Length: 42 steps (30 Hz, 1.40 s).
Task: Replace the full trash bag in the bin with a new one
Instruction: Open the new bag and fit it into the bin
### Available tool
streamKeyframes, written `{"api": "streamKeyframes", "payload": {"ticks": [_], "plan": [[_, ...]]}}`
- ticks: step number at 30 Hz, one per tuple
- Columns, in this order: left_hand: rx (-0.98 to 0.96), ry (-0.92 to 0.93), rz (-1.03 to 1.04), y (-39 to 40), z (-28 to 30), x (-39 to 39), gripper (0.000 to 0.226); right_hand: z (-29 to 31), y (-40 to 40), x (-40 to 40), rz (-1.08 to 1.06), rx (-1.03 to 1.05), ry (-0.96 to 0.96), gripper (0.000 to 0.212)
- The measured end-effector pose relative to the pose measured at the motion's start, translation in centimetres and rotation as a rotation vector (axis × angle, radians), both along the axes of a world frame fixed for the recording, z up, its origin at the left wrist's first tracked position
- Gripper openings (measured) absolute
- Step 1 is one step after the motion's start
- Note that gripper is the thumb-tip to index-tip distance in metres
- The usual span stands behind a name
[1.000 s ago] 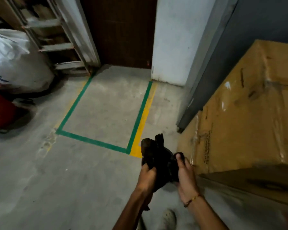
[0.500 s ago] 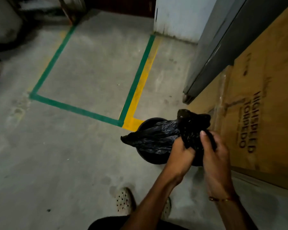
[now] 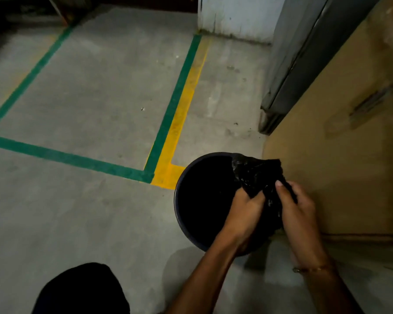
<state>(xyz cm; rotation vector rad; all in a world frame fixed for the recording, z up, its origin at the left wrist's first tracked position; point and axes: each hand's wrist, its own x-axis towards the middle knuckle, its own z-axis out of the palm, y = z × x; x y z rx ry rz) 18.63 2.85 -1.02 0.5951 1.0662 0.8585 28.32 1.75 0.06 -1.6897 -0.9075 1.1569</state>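
New bag (image 3: 254, 175): black thin film, bunched, held over the right side of the bin (image 3: 179, 214) mouth. Bin stands on the floor (image 3: 82, 218), just beside the cardboard box (image 3: 340, 159) at right. No liner visible on the rim; interior too dark to check.

Hand state: left hand (image 3: 243, 211) clenched on the near-left part of the wad; right hand (image 3: 297, 207) pinching the right part, thumb on top. Both grasp the bag.

Handling (est.):
- Very light, fully limp; no stiffness to rely on. Will not hold shape w/o support.
- Film is slick and layers cling, so finding the mouth likely needs rubbing layers apart w/ thumb and fingers.
- Tears if stretched hard over the rim.

Grip pts: take the open hem, one hand each side, not the wad centre. Spread, lower the body into the bin, fold the hem over the rim.
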Motion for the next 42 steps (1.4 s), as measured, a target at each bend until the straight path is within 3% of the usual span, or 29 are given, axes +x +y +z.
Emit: {"api": "streamKeyframes", "payload": {"ticks": [4,7,13,16,18,20,23,27,31,39,42], "plan": [[0.158,0.313,-0.009,-0.3,-4.0,-3.4,0.027,-4.6,0.1,-0.5,-0.153,0.042,0.142,0.023],[0.206,0.371,0.123,-0.7,-4.8,-6.7,0.023,-6.1,0.4,0.0,-0.204,0.028,0.204,0.018],[-0.034,0.151,0.439,-0.7,-3.7,-11.4,0.023,-6.1,-0.2,-0.4,-0.159,0.039,0.145,0.019],[-0.224,-0.076,0.552,-0.3,-4.9,-13.2,0.02,-5.4,-0.5,-0.7,-0.16,0.058,0.119,0.02],[-0.315,-0.217,0.606,0.0,-6.1,-13.9,0.021,-5.8,-0.9,-0.7,-0.177,0.061,0.088,0.015],[-0.328,-0.232,0.595,-0.2,-7.1,-13.8,0.022,-6.6,-1.7,-0.8,-0.217,0.043,0.134,0.02],[-0.214,-0.026,0.605,-1.1,-8.2,-13.2,0.024,-6.1,-2.7,-0.8,-0.299,0.0,0.298,0.023],[0.002,0.496,0.652,-2.9,-9.8,-13.2,0.03,-5.5,-4.5,-0.2,-0.469,-0.242,0.81,0.032],[0.088,0.713,0.598,-4.1,-10.3,-12.4,0.031,-6.1,-5.8,-0.4,-0.638,-0.263,0.904,0.035],[0.069,0.777,0.547,-4.3,-11.0,-11.9,0.034,-7.4,-6.8,-0.1,-0.681,-0.259,0.855,0.033],[0.015,0.681,0.496,-4.3,-11.9,-11.8,0.032,-7.7,-7.3,-0.4,-0.606,-0.258,0.811,0.027]]}}
